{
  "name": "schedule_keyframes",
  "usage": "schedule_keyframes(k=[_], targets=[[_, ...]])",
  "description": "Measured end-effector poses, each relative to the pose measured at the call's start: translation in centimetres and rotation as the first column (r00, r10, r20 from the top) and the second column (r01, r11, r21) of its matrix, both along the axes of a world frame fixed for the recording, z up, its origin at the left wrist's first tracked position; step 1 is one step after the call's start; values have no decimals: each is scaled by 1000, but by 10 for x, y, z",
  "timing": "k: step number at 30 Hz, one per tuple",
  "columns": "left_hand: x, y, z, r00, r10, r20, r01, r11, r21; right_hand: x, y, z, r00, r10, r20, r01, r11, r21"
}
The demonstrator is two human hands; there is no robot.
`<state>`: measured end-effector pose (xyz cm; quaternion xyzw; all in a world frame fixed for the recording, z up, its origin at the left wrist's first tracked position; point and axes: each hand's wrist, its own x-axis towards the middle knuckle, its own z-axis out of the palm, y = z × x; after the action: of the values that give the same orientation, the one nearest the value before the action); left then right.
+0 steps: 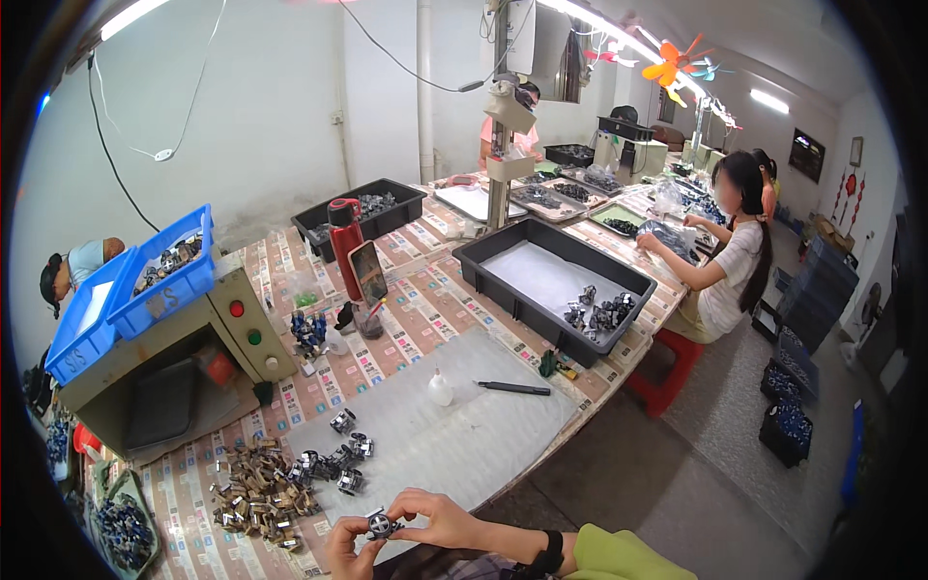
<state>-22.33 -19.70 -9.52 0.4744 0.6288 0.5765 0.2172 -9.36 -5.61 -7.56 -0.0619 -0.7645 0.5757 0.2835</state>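
At the table's front edge, my left hand (348,548) and my right hand (437,522) pinch one small black part with a silver spoked round face (380,525). Its exact kind is not clear. The fingertips grip it from both sides. Just beyond my hands lies a loose group of similar small black-and-silver parts (333,466) on a pale sheet (464,406). To the left of them spreads a heap of small brown and gold pieces (259,493). A white dropper bottle (440,390) and a black pen-like tool (513,388) rest farther up the sheet.
A large black tray (503,290) holds white paper and several parts. A beige metal box (164,387) with blue bins (179,309) on top stands left. Beyond are a red flask (345,246) and a propped phone (367,272). Right, a person (739,261) works at the table.
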Motion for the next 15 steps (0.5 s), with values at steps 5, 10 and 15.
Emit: schedule_keyframes(k=[5,10,15], targets=[[1,-3,-4,1000,-1,17,1,1000,10,4,-4,3,999,1,52,-1,1000,-12],[0,-4,-11,998,9,60,-12,999,53,1,-7,4,1000,-17,11,17,1000,-7],[-2,-4,-7,997,0,78,-5,998,64,-1,-7,10,999,5,35,-5,1000,-10]])
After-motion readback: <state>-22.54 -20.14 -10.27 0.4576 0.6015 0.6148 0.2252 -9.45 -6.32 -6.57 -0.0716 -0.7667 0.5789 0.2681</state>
